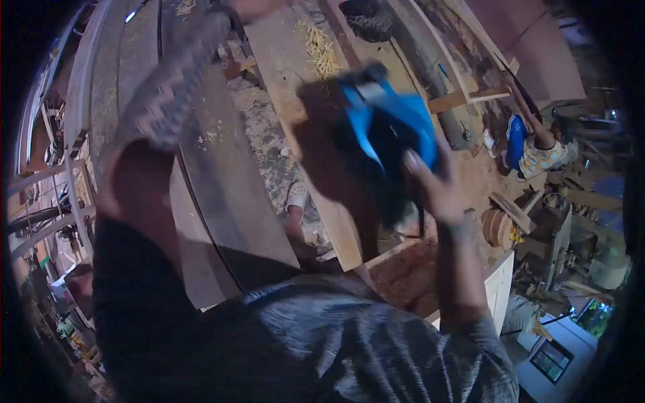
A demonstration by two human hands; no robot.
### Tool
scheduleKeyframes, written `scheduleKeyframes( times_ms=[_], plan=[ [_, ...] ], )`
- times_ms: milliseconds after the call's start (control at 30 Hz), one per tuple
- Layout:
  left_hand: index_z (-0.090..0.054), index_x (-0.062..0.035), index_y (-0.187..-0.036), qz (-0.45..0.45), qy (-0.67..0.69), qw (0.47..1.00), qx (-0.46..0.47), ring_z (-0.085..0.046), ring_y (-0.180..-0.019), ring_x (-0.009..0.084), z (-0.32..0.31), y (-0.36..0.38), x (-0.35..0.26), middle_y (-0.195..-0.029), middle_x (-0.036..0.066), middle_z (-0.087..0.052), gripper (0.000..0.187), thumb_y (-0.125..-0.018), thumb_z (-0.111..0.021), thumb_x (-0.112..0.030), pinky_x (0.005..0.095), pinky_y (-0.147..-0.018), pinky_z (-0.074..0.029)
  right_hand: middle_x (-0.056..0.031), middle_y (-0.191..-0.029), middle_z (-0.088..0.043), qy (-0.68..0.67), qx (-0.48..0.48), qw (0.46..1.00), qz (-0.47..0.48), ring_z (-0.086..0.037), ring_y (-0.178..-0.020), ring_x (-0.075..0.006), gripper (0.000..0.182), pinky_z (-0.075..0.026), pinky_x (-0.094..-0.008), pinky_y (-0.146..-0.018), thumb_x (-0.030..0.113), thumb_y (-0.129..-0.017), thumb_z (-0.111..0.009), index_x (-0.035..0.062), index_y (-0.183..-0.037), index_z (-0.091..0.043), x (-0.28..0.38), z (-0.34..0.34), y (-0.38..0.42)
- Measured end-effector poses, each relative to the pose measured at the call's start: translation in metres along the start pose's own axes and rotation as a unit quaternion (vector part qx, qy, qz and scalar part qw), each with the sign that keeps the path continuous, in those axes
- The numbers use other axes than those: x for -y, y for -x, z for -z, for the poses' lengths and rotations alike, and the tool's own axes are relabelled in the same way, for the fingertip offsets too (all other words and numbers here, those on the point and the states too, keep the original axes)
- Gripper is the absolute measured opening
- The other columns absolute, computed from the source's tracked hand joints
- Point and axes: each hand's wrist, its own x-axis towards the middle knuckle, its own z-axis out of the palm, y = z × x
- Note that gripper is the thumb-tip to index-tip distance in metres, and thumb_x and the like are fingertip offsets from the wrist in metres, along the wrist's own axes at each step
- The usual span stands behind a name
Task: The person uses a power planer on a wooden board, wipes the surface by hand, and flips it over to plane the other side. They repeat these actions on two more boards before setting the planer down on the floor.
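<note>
My right hand [433, 185] is closed around a blue and black power tool that looks like an electric planer [393, 121]. Motion blurs the tool, which is over a long wooden plank [336, 221] and casts a dark shadow there. At the top edge my left hand [259, 7] is partly cut off and smeared by motion, so its fingers cannot be made out. It reaches beyond the near planks, at the end of my outstretched left arm [181, 87].
Wide boards [235, 181] lie side by side on the left. Curled wood shavings [319, 50] rest on the plank. My foot in a light clog [297, 195] shows between boards. At right, another person [537, 148] is low down near wood pieces and a round wooden block [497, 228].
</note>
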Motion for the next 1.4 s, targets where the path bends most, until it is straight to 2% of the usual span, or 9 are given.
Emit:
scheduleKeyframes(
  times_ms=[100, 233, 367, 600, 800, 833, 967, 1233, 1400],
  plan=[
    [-0.048, -0.0088, -0.151, -0.045, -0.201, 0.977, 0.058, -0.046, -0.136, 0.0437, -0.121, 0.059, 0.013, -0.149, 0.023, -0.05, 0.072, -0.098, -0.059, -0.056, 0.0579, -0.112, -0.037, -0.0138, -0.14, -0.057, 0.01, -0.096, 0.991, -0.095, -0.059, -0.118, -0.0198, 0.071, -0.05, -0.0318, -0.098, 0.009, -0.096, -0.075, -0.0004, -0.156, -0.04, -0.015, 0.081, 0.134],
    [-0.019, 0.0007, -0.165, 0.02, -0.27, 0.958, -0.096, -0.018, -0.157, 0.0493, -0.258, 0.165, -0.076, -0.169, 0.029, -0.022, 0.115, -0.088, -0.059, -0.075, 0.0638, -0.126, -0.011, -0.0064, -0.114, -0.064, 0.045, -0.158, 0.977, -0.135, -0.058, -0.084, -0.01, 0.058, -0.048, -0.0251, -0.07, 0.009, -0.096, -0.073, 0.0004, -0.148, -0.049, -0.015, 0.15, 0.257],
    [-0.016, 0.0003, -0.166, 0.079, -0.204, 0.976, -0.013, -0.006, -0.16, 0.047, -0.274, 0.212, -0.192, -0.172, 0.029, -0.01, 0.116, -0.089, -0.057, -0.076, 0.0613, -0.127, -0.004, 0.0, -0.094, -0.064, 0.055, -0.205, 0.967, -0.14, -0.054, -0.073, -0.0062, 0.037, -0.043, -0.0232, -0.062, 0.021, -0.101, -0.071, 0.0013, -0.131, -0.061, -0.044, 0.19, 0.322],
    [-0.023, 0.0031, -0.163, 0.051, -0.189, 0.98, 0.035, -0.009, -0.16, 0.0468, -0.331, 0.273, -0.311, -0.17, 0.031, -0.014, 0.113, -0.089, -0.057, -0.076, 0.0599, -0.128, -0.006, -0.0013, -0.076, -0.064, -0.048, -0.31, 0.936, -0.159, -0.059, -0.063, -0.011, 0.045, -0.046, -0.027, -0.054, 0.052, -0.106, -0.057, 0.0084, -0.103, -0.067, -0.114, 0.244, 0.344],
    [-0.035, -0.0003, -0.16, -0.061, -0.184, 0.981, -0.014, -0.026, -0.154, 0.04, -0.352, 0.263, -0.274, -0.163, 0.023, -0.035, 0.099, -0.091, -0.06, -0.066, 0.0543, -0.126, -0.017, 0.0008, -0.071, -0.051, -0.382, -0.23, 0.873, -0.197, -0.049, -0.058, -0.0145, 0.054, -0.043, -0.0303, -0.054, 0.062, -0.107, -0.044, 0.0108, -0.105, -0.062, -0.12, 0.257, 0.3],
    [-0.037, -0.0015, -0.158, -0.074, -0.153, 0.985, -0.032, -0.033, -0.15, 0.0383, -0.358, 0.252, -0.254, -0.159, 0.023, -0.041, 0.095, -0.091, -0.063, -0.063, 0.0513, -0.124, -0.023, 0.0021, -0.067, -0.051, -0.42, -0.22, 0.854, -0.215, -0.049, -0.054, -0.0134, 0.056, -0.045, -0.0289, -0.052, 0.067, -0.104, -0.047, 0.0144, -0.091, -0.06, -0.121, 0.262, 0.288],
    [-0.037, -0.0024, -0.158, -0.027, -0.177, 0.982, -0.052, -0.045, -0.143, 0.0406, -0.328, 0.204, -0.236, -0.15, 0.027, -0.052, 0.087, -0.091, -0.069, -0.048, 0.0524, -0.12, -0.034, -0.003, -0.073, -0.055, -0.397, -0.221, 0.865, -0.213, -0.052, -0.06, -0.0192, 0.061, -0.046, -0.036, -0.056, 0.07, -0.104, -0.042, 0.0116, -0.099, -0.057, -0.127, 0.296, 0.247],
    [-0.04, -0.006, -0.159, 0.131, -0.195, 0.963, -0.134, -0.03, -0.154, 0.0407, -0.289, 0.134, -0.189, -0.166, 0.024, -0.034, 0.079, -0.097, -0.064, -0.048, 0.0554, -0.126, -0.019, -0.0039, -0.075, -0.061, -0.313, -0.226, 0.893, -0.232, -0.056, -0.054, -0.0171, 0.066, -0.048, -0.0333, -0.051, 0.074, -0.102, -0.042, 0.0127, -0.111, -0.062, -0.077, 0.324, 0.191],
    [-0.037, -0.0146, -0.162, 0.016, -0.157, 0.969, -0.188, -0.028, -0.155, 0.042, -0.294, 0.131, -0.157, -0.17, 0.021, -0.027, 0.087, -0.087, -0.076, -0.038, 0.0559, -0.125, -0.022, -0.0044, -0.076, -0.063, -0.218, -0.189, 0.922, -0.258, -0.058, -0.061, -0.0172, 0.068, -0.051, -0.0341, -0.058, 0.071, -0.105, -0.039, 0.0098, -0.104, -0.069, -0.079, 0.353, 0.157]
  ],
)
